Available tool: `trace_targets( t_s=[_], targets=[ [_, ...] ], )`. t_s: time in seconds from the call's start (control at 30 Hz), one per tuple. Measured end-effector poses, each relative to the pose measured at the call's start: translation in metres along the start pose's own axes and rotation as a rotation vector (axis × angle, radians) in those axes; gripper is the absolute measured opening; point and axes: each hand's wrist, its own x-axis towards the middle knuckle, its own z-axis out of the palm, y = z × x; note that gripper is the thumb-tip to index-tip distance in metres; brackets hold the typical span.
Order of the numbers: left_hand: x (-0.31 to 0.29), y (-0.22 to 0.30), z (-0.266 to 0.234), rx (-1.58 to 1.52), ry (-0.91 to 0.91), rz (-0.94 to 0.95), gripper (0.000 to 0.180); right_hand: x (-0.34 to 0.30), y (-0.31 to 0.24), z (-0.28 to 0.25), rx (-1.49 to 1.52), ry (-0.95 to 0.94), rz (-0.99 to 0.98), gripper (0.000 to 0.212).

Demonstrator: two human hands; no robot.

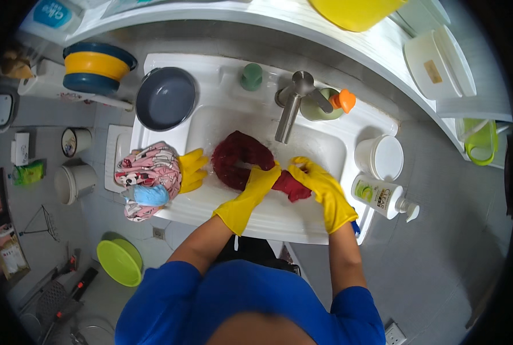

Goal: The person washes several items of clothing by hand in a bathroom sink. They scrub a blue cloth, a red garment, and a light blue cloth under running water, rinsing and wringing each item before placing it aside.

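Observation:
A wet, dark red cloth [232, 156] lies bunched in the white sink [210, 198], and one end stretches toward the right. My left hand [259, 185], in a yellow rubber glove, is closed around the cloth's middle. Just to its right, my right hand [322, 184], gloved the same way, has its fingers curled onto the cloth's brighter red end. The metal faucet [289, 118] reaches over the basin behind my hands. Part of the cloth is hidden under my left glove.
A grey basin [165, 99] sits on the sink's back left corner. Beside the left rim are a pink patterned bundle [153, 164] and another yellow glove [192, 171]; whether a hand fills it, I cannot tell. A white tub [379, 157] and pump bottle [377, 195] stand right.

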Motion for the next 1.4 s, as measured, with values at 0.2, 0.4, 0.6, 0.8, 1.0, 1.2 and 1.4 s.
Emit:
trace_targets(
  t_s=[0.2,0.4,0.6,0.8,1.0,1.2,1.4],
  targets=[
    [-0.013,-0.018,0.021,0.137,-0.382,0.016,0.079,0.005,-0.054,0.013,0.1,-0.297,0.043,0.104],
    [-0.039,-0.005,-0.027,1.23,-0.054,0.431,0.037,0.069,-0.007,0.081,-0.725,-0.11,-0.172,0.066],
    [-0.052,0.017,-0.105,1.158,0.025,0.368,0.029,0.072,0.026,0.13,-0.791,0.301,-0.365,0.042],
    [-0.094,0.023,-0.137,0.836,0.306,0.645,0.027,0.011,-0.021,0.063,0.817,-0.233,-0.001,0.043],
    [-0.105,0.016,-0.154,0.634,0.378,0.684,0.021,-0.045,-0.073,-0.013,0.986,-0.524,0.001,0.045],
    [-0.112,0.017,-0.147,0.528,0.323,0.591,0.024,-0.043,-0.071,0.006,0.391,-0.275,-0.12,0.053],
    [-0.113,0.029,-0.146,0.592,0.283,0.624,0.027,0.018,-0.03,0.046,-0.699,-0.027,-0.194,0.057]
  ],
)
